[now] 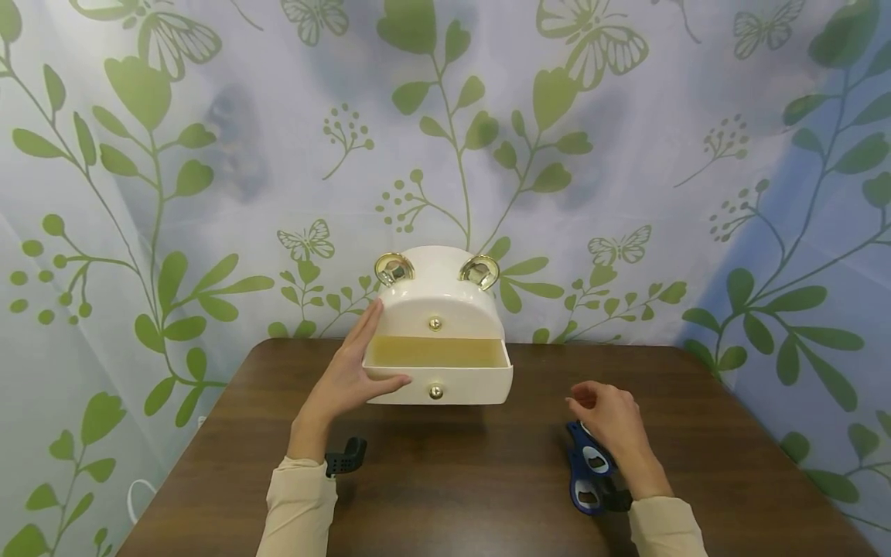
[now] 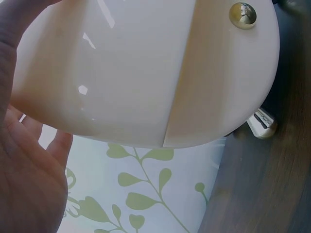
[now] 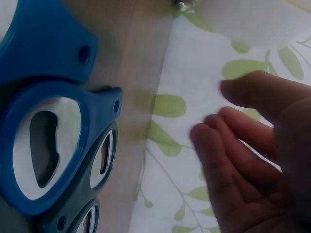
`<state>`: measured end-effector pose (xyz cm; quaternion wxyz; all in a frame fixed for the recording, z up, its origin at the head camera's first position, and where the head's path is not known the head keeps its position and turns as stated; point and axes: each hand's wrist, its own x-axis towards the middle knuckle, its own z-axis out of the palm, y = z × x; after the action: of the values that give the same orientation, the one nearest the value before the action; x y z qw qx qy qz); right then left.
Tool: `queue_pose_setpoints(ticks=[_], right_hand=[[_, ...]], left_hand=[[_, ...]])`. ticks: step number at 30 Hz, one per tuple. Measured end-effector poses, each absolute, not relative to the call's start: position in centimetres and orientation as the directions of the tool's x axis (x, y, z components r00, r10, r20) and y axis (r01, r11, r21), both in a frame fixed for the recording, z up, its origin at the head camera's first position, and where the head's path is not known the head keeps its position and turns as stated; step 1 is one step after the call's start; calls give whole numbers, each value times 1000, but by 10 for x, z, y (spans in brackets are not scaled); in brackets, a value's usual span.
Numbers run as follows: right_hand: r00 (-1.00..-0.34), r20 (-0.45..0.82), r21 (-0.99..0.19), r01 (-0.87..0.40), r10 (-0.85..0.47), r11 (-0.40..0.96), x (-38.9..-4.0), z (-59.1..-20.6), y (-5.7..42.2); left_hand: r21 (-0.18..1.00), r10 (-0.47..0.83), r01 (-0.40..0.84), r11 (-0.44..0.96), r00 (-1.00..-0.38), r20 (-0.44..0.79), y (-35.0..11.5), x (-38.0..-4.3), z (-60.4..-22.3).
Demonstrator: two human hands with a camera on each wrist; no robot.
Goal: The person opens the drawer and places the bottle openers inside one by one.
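A glossy cream box (image 1: 438, 282) with a rounded top, gold round ornaments and gold knobs stands on the table. Its lower drawer (image 1: 473, 387) is pulled out, showing a yellowish interior. My left hand (image 1: 351, 375) holds the box's left side, fingers along the side and thumb across the drawer front. The left wrist view shows this hand (image 2: 31, 170) at the box's edge. My right hand (image 1: 612, 418) hovers with loosely curled fingers, holding nothing, over several bottle openers (image 1: 588, 468). In the right wrist view the blue bottle opener (image 3: 87, 145) lies beside darker ones, apart from the fingers.
The brown wooden table (image 1: 431, 480) ends at a hanging cloth (image 1: 278, 139) printed with green leaves and butterflies. A dark strap-like piece (image 1: 346, 456) is beside the left wrist. Part of a white loop (image 1: 141, 487) shows beyond the table's left edge.
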<state>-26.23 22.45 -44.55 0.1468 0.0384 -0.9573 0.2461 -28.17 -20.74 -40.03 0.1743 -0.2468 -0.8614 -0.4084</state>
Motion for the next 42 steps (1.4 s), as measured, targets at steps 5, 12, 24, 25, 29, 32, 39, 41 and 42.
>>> queue_pose_setpoints(ticks=[5,12,24,25,29,32,39,41,42], right_hand=[[-979,204,-441,-110,-20,891,-265,-448,229],[-992,113,-424,-92,-49,901,-265,-456,233],[-996,63,-406,-87,-68,910,-266,-466,227],[-996,62,-406,-88,-69,910,-266,-466,227],[-996,67,-412,-84,-62,907,-267,-468,227],[-996,72,-412,-83,-59,907,-268,-469,226],[-996,68,-410,-87,-65,908,-266,-469,225],[-994,80,-406,-96,-70,909,-266,-468,224],[-994,88,-405,-101,-71,909,-266,-467,224]], left_hand=[[615,285,574,540,-813,509,-207,-282,-399],[622,284,575,531,-813,509,-207,-280,-399],[615,286,571,544,-815,504,-208,-281,-401],[615,287,572,543,-814,504,-208,-281,-401],[616,286,574,540,-813,507,-208,-280,-400],[618,285,574,538,-813,508,-208,-280,-400],[617,282,568,545,-817,503,-208,-280,-400],[615,282,567,548,-818,502,-208,-280,-400],[615,282,566,549,-818,501,-207,-280,-400]])
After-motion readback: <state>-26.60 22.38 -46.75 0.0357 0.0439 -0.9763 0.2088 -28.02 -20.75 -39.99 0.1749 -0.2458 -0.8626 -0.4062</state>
